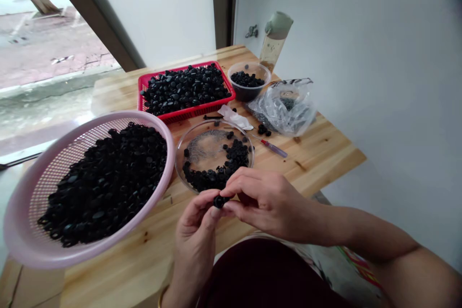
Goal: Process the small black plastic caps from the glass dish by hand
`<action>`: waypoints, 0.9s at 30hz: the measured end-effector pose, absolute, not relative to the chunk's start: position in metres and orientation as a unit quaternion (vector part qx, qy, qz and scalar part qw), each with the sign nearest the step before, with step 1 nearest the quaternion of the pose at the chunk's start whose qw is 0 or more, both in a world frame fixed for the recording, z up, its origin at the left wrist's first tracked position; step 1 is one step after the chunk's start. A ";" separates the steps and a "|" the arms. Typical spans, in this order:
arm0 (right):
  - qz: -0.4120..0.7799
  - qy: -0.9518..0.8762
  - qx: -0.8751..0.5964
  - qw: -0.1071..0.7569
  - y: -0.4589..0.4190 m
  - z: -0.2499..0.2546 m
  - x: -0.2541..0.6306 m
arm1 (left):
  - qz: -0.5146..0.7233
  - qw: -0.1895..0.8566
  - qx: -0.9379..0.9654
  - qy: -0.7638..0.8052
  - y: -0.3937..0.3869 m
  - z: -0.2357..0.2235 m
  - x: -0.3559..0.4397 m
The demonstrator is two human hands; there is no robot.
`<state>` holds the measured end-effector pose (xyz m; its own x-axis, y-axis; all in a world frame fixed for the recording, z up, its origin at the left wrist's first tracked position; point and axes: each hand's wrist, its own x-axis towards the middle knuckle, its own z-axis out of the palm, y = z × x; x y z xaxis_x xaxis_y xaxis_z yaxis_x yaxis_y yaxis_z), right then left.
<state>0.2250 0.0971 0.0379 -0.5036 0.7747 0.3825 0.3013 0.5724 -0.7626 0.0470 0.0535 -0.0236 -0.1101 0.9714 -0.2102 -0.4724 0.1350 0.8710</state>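
Between thumb and forefinger, my left hand [197,231] pinches a small round black plastic part [218,201]. From the other side my right hand [262,199] grips the same part with its fingertips, which hide some of it. Just beyond my fingers lies a clear round dish [178,154] holding small black pieces [212,175] and fine clear threads or bits. To the left, a large pink basket [169,154] is heaped with black ring-like parts [108,183].
A red tray [197,112] of black caps stands behind the dish. Near it are a clear tub [249,91], a plastic bag [288,110], a bottle [276,41], a crumpled tissue [235,117] and a thin red-ended tool [274,148]. The wooden table [325,149] ends at the right.
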 end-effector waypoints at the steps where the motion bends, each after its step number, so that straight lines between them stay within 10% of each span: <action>1: 0.321 -0.805 -0.335 0.369 0.097 0.038 0.225 | 0.596 0.607 0.274 0.449 0.054 -0.023 0.047; 27: 0.316 -0.808 -0.331 0.371 0.096 0.037 0.224 | 0.603 0.601 0.272 0.449 0.051 -0.027 0.047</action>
